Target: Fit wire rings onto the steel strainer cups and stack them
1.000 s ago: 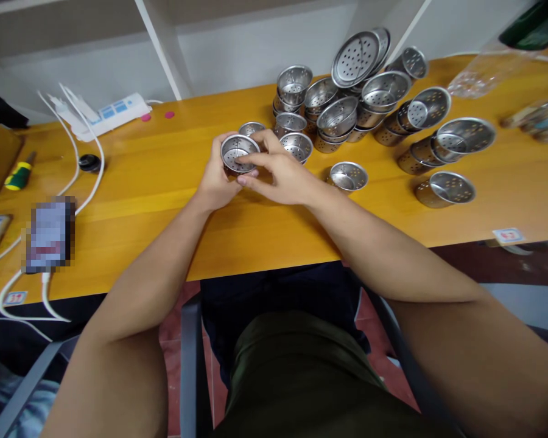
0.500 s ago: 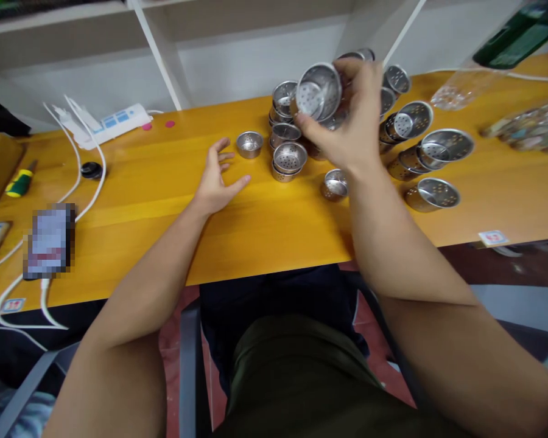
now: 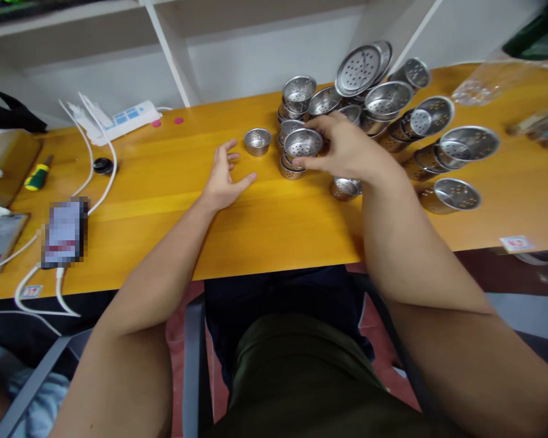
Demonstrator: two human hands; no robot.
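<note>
My right hand (image 3: 347, 149) has its thumb and fingers around the rim of a perforated metal cup (image 3: 303, 144). That cup is on or just above a short stack of similar cups (image 3: 292, 173). My left hand (image 3: 224, 182) hovers over the table with fingers apart, holding nothing. Beyond its fingertips, a single small metal cup (image 3: 257, 142) stands upright. Behind the held cup rises another stack of cups (image 3: 299, 94). A small cup (image 3: 346, 188) lies partly hidden beside my right wrist.
More perforated cups (image 3: 450, 196) stand or lean in rows on the right. A round perforated metal piece (image 3: 358, 70) leans at the back. A power strip (image 3: 130, 121), a charging phone (image 3: 64, 234) and a screwdriver (image 3: 37, 177) lie on the left. A clear bottle (image 3: 488, 76) is at far right.
My right hand has come down with the cup, from above the back cups to the nearer short stack. My left hand has stayed open in much the same place. The view has shifted slightly.
</note>
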